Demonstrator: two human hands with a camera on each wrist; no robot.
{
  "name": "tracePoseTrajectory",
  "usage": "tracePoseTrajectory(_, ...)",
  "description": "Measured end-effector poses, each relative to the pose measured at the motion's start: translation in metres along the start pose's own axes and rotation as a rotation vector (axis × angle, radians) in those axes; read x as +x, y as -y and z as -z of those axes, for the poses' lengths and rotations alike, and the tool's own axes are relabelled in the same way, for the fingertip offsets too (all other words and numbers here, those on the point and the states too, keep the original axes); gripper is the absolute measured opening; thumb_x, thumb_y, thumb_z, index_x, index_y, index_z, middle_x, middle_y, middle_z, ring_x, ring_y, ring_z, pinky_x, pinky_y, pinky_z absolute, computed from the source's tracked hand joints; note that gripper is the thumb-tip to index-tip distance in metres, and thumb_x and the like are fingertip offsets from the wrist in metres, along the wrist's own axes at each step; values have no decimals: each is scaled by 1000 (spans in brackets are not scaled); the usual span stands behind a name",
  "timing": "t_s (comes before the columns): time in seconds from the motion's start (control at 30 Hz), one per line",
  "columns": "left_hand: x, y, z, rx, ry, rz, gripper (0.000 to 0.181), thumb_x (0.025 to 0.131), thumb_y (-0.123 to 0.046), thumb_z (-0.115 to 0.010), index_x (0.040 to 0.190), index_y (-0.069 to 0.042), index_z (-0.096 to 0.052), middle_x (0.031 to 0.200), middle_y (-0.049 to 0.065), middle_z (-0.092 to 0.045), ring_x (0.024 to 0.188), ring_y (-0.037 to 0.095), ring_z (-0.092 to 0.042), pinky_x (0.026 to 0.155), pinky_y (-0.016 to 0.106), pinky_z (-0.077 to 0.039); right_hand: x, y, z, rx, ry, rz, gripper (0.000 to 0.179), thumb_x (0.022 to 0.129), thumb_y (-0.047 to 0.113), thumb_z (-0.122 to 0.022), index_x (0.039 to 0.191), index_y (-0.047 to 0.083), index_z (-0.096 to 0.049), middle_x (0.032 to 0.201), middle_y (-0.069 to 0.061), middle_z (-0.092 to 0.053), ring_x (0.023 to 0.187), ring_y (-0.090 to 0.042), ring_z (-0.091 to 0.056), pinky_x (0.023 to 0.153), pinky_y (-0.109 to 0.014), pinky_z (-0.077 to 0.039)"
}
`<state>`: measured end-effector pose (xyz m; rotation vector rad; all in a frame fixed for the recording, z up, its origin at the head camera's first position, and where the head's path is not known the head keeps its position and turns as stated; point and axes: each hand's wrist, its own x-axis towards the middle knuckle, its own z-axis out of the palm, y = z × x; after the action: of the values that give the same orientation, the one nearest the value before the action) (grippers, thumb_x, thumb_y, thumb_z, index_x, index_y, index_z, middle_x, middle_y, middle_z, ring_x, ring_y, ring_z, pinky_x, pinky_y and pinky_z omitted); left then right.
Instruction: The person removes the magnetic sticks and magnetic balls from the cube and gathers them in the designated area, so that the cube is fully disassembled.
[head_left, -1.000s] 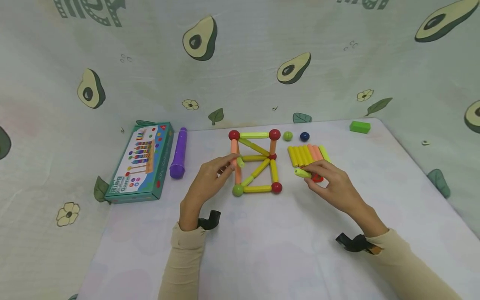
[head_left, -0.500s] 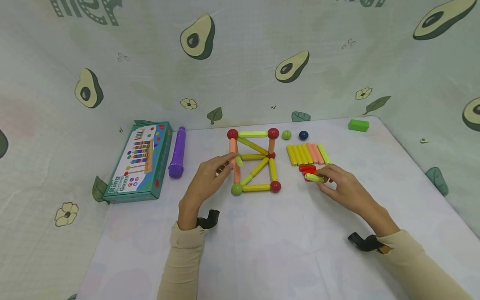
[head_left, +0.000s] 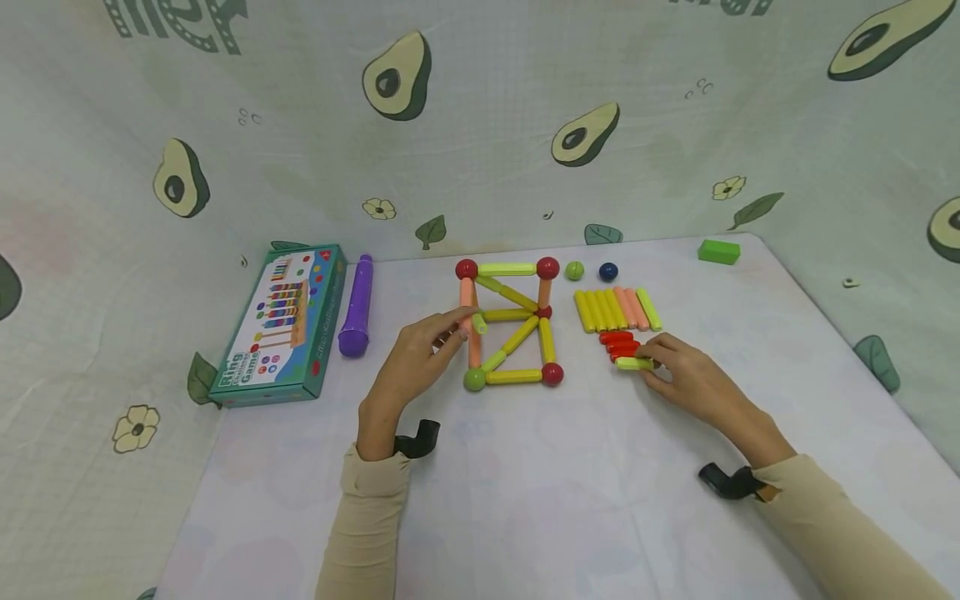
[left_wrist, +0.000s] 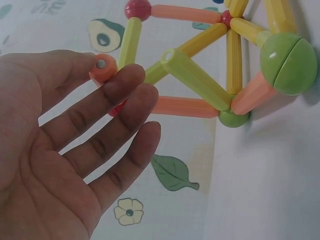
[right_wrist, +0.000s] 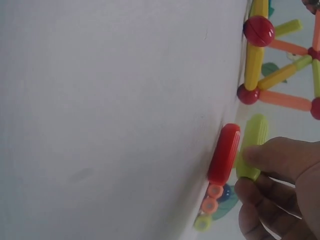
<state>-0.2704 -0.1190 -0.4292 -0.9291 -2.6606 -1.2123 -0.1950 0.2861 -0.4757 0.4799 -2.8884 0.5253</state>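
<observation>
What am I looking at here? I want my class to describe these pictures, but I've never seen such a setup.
There is no machine here: a person works bare-handed, so each "grip" is simply a hand. The wide pictures come from a camera worn on the head; the two closer ones come from cameras on the wrists. The left grip pinches an orange stick at a ball-and-stick frame. The right grip pinches a lime stick next to some red sticks. Also on the table are a row of sticks, a green ball, a blue ball, a green block, a purple microphone-shaped object and a box.
</observation>
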Motion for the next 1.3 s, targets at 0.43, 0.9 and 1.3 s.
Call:
tracePoseTrajectory(0.43,1,0,0,-5,5,1,36,105,-21,-56,140,-17,-59,103,0,-67,91,14,-61,81,31,-53,4,-2,-1,-29,52,-18,32,80,2,-82,109,0,-70,102,-12,-65,87,-27,-62,81,-48,-57)
tracePoseTrajectory(0.9,0,0,-1,-6,2,-3,36,104,-22,-56,140,-17,-60,101,1,-67,90,14,-61,81,31,-54,9,9,-6,-4,-33,45,28,80,3,-82,105,2,-71,98,-7,-61,82,-22,-58,74,-43,-58)
tracePoseTrajectory(1.3,0,1,0,4,1,17,37,104,-25,-56,141,-20,-59,104,-1,-67,91,13,-60,82,31,-54,60,63,-24,263,-89,148,25,86,7,-78,110,5,-70,101,-6,-66,84,-17,-60,72,-35,-56)
